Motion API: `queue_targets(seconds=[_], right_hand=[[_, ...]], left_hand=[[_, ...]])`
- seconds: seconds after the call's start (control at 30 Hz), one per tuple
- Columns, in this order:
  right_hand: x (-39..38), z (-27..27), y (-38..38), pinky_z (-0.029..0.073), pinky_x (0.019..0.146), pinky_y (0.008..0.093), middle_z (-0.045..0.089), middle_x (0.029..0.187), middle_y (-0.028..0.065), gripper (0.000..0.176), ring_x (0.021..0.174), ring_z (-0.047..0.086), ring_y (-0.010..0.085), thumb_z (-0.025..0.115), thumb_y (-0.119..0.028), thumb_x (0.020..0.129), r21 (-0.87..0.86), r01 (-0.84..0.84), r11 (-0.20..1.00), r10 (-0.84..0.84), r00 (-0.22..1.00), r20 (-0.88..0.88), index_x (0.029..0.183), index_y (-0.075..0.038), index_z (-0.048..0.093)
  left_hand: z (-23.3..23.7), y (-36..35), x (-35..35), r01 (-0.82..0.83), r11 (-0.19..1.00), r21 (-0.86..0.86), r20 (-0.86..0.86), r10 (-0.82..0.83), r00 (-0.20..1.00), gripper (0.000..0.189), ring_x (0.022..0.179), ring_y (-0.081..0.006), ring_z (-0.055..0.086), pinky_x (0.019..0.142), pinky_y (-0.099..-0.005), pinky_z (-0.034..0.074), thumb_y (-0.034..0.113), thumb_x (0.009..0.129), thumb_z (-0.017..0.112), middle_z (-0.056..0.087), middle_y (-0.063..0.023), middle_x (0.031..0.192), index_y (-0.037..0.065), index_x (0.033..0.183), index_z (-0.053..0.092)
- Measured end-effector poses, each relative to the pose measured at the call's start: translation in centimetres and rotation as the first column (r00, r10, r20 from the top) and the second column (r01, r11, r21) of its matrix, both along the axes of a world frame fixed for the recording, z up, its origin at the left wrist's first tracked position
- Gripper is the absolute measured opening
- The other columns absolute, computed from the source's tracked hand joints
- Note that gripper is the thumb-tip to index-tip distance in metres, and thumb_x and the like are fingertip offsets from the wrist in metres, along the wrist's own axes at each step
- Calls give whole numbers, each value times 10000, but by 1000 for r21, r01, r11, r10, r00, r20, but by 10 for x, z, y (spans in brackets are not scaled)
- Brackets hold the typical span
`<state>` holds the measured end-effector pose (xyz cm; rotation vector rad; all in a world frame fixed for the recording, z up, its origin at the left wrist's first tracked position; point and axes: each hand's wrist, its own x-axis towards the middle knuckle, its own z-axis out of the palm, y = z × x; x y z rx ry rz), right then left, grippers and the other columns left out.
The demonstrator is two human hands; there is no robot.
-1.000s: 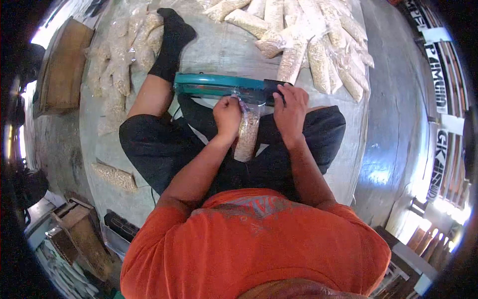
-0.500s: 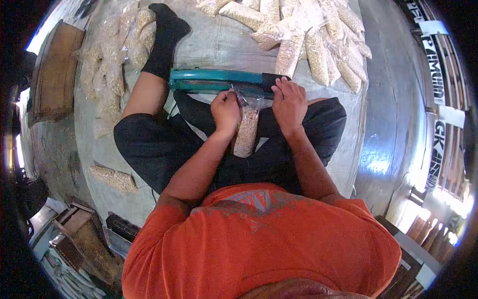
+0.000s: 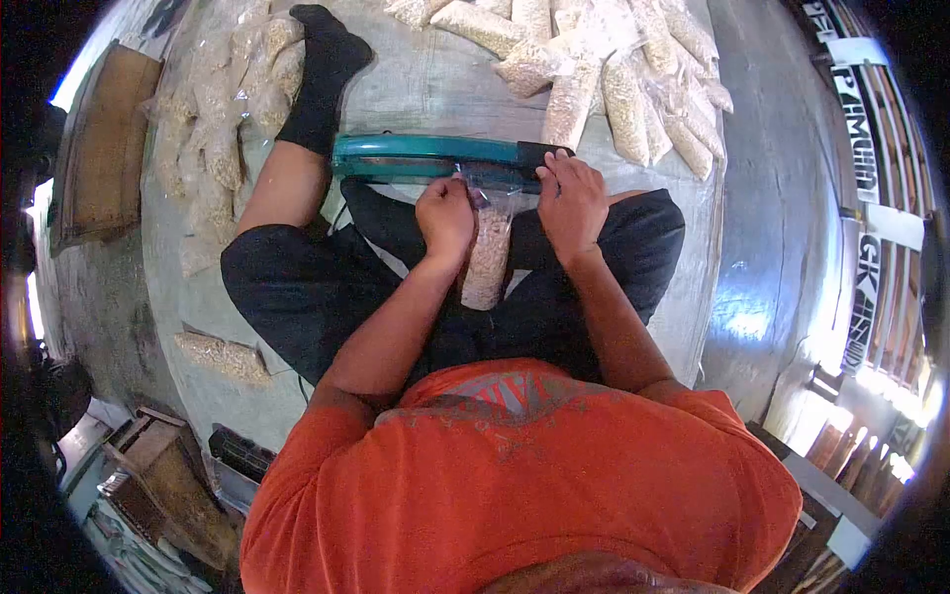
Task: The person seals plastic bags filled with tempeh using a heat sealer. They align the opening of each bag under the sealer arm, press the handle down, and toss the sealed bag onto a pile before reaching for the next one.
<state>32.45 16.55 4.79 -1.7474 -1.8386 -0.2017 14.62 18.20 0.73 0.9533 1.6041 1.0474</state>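
A green bar-shaped sealer [image 3: 426, 148] lies across in front of my crossed legs, with a black handle end [image 3: 542, 155] at its right. My left hand [image 3: 445, 215] is closed, pinching the top of a clear plastic bag [image 3: 487, 259] filled with pale grains. The bag's open plastic end reaches the sealer's edge, and its filled part hangs toward my lap. My right hand [image 3: 574, 203] rests on the black end of the sealer, fingers bent over it and pressed together.
Many filled bags [image 3: 623, 104] are piled at the upper right and more [image 3: 213, 139] at the upper left. One filled bag [image 3: 223, 356] lies at the lower left. A wooden box [image 3: 163, 465] stands beyond the mat's lower left edge.
The whole view has shifted slightly. Both hands, the bag and the sealer keep nearly the same positions relative to each other.
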Motion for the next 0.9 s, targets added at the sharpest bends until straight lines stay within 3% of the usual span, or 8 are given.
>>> queue_targets(seconds=[0.2,0.4,0.5,0.73,0.9], right_hand=[[1,-8,0,511,910,405,732,1079,78,191,1005,671,292,722,-161,869,19,38,999,-38,999,-7,1043,-87,750],[1,-6,-1,510,916,408,727,1090,77,195,1030,662,299,725,-173,872,-12,30,999,-30,999,-20,1047,-91,752],[2,-11,-1,512,909,409,727,1091,76,199,1018,663,298,730,-180,870,4,40,999,-40,999,-28,1045,-90,753],[-1,-5,-2,515,898,416,725,1076,76,191,1006,663,298,725,-172,869,3,35,999,-35,998,-48,1037,-87,754],[-2,-3,-2,505,908,415,720,1073,81,190,1005,654,295,721,-160,869,19,28,999,-29,998,51,1044,-91,749]], left_hand=[[-14,2,2,-37,997,-62,167,47,985,307,620,-148,624,608,-320,500,184,1018,571,694,-83,719,-33,832,684],[-3,-2,3,-45,999,14,50,44,998,313,615,-133,613,598,-324,491,189,1011,585,695,-73,720,-22,802,684],[-18,0,1,-37,999,-1,117,37,992,318,613,-128,604,594,-323,477,191,1008,592,695,-67,719,-14,783,685],[-4,-1,3,-35,999,-13,59,35,998,326,610,-132,594,597,-321,462,192,1009,593,679,-60,693,-8,764,677],[-4,-1,4,-66,998,-5,122,66,990,348,610,-159,602,609,-350,471,224,997,601,683,-92,684,-17,758,676]])
